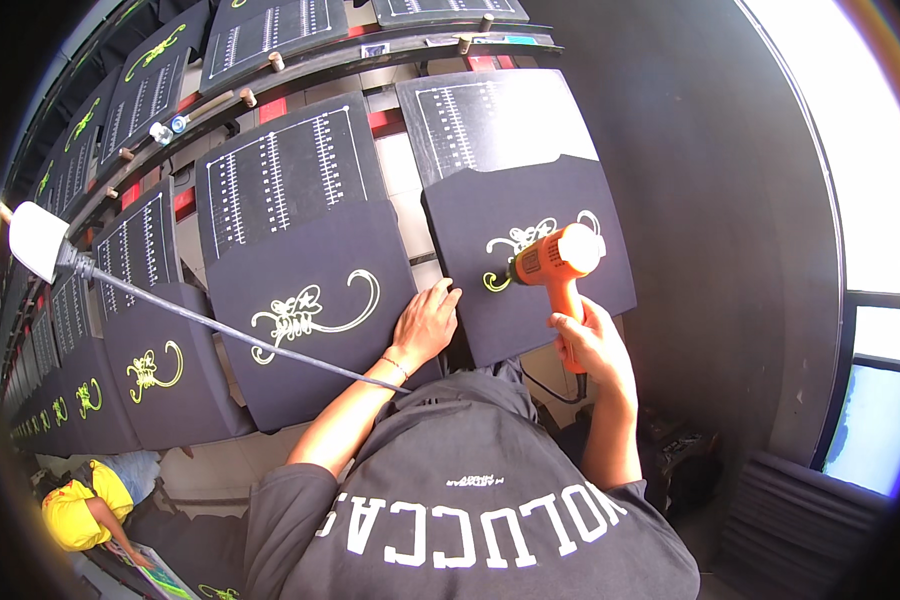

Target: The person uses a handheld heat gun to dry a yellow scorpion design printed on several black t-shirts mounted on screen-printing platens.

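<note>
My right hand [598, 345] is closed round the handle of an orange heat gun [542, 262]. Its nozzle points left at a yellow-green scroll print [494, 282] on black fabric [490, 330], and the gun's body covers part of the print. This fabric lies over the lower part of a dark board [500, 118] with white ruler marks. My left hand [427, 325] rests by the near-left edge of that board, at the gap, its fingers loosely bent and apart. Just left of it lies another black fabric piece [240, 345] with a similar print.
More fabric-covered boards [160, 385] run off to the left. A grey cable [210, 322] with a white plug end [38, 240] crosses in front of them. Beyond runs a dark rail [320, 65]. A person in yellow [75, 510] works at lower left. A dark wall [690, 200] stands at right.
</note>
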Available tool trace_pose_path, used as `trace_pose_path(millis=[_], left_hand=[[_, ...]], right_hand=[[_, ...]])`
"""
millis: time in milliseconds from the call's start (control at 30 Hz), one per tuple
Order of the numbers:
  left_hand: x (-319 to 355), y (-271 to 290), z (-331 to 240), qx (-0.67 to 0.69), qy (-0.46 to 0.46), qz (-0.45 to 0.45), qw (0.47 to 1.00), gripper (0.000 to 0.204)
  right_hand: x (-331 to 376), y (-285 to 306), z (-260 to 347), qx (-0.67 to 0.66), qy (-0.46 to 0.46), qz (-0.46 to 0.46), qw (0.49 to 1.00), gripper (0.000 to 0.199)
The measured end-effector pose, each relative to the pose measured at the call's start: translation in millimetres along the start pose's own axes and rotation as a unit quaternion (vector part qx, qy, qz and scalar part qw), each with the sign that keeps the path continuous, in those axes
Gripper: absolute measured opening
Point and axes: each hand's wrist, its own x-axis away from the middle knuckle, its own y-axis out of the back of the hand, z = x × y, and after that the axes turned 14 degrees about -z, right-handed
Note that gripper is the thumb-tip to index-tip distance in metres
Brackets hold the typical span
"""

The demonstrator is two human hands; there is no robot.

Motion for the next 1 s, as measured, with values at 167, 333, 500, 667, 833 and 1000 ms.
trace_pose_path(millis=[167,333,500,667,833,1000], left_hand=[[0.5,-1.0,0.3,0.009,0.003,-0.019,1.0,0.038],[1.4,-3.3,2.3,0.02,0.008,-0.025,0.999,0.037],[3.6,-2.9,3.9,0.043,0.016,-0.07,0.996,0.035],[3.1,0.7,6.0,0.053,0.008,-0.115,0.992,0.034],[1.4,3.8,5.5,0.063,0.02,-0.115,0.991,0.034],[1.1,4.0,4.9,0.071,0.033,-0.126,0.989,0.033]], right_hand=[[13.0,0.6,4.0,0.039,-0.021,0.019,0.999,0.018],[21.1,-1.5,2.0,0.057,-0.015,0.005,0.998,0.021],[21.8,-0.5,-7.3,0.025,-0.008,0.021,0.999,0.019],[25.9,-2.1,-2.0,0.022,-0.017,0.035,0.999,0.018],[25.2,-7.8,-5.4,0.016,-0.004,0.043,0.999,0.017],[26.2,-13.6,0.6,0.021,-0.008,0.046,0.999,0.017]])
